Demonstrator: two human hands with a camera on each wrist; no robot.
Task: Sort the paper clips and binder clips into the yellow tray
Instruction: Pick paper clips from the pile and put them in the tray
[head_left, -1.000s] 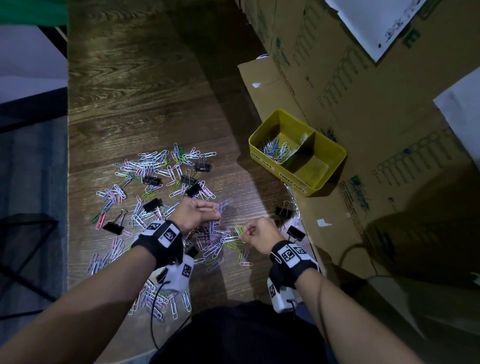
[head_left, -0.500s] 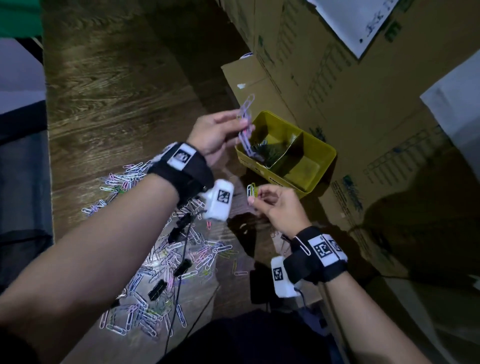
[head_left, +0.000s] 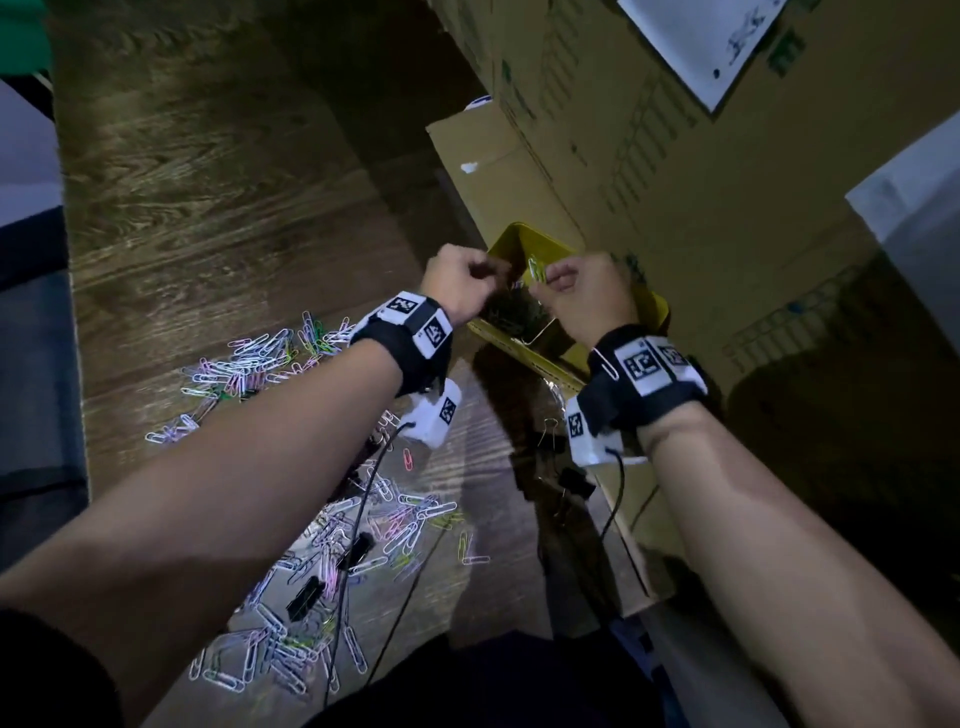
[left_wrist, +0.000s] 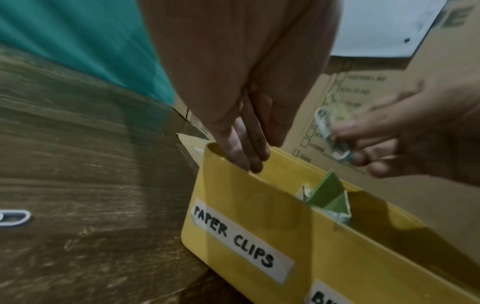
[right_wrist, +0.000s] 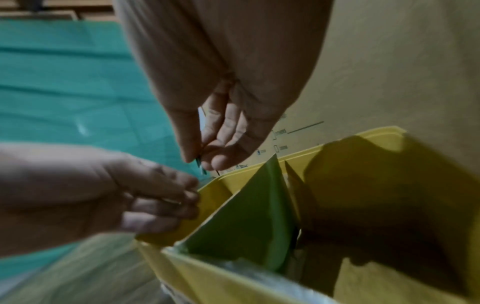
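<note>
The yellow tray (head_left: 524, 235) stands against the cardboard boxes; in the left wrist view its front wall (left_wrist: 246, 205) bears a label reading PAPER CLIPS (left_wrist: 241, 240). A green divider (right_wrist: 246, 205) splits it. Both hands hover over the tray. My left hand (head_left: 462, 280) hangs over the paper-clip compartment, its fingers (left_wrist: 244, 152) relaxed and holding nothing I can see. My right hand (head_left: 582, 286) pinches a few yellow-green paper clips (head_left: 536, 270) above the tray. Many coloured paper clips (head_left: 322, 519) and black binder clips (head_left: 306, 597) lie scattered on the wooden surface (head_left: 208, 208).
Stacked cardboard boxes (head_left: 675, 182) rise right behind and beside the tray. A black cable (head_left: 358, 545) hangs from my left wrist over the clip pile. More binder clips (head_left: 576, 480) lie near the tray's front. Teal fabric (left_wrist: 78, 41) shows at the far left.
Both hands rose from the clip pile to the tray. The left hand held a bunch of paper clips half a second ago and now holds none; the right hand moved up over the tray.
</note>
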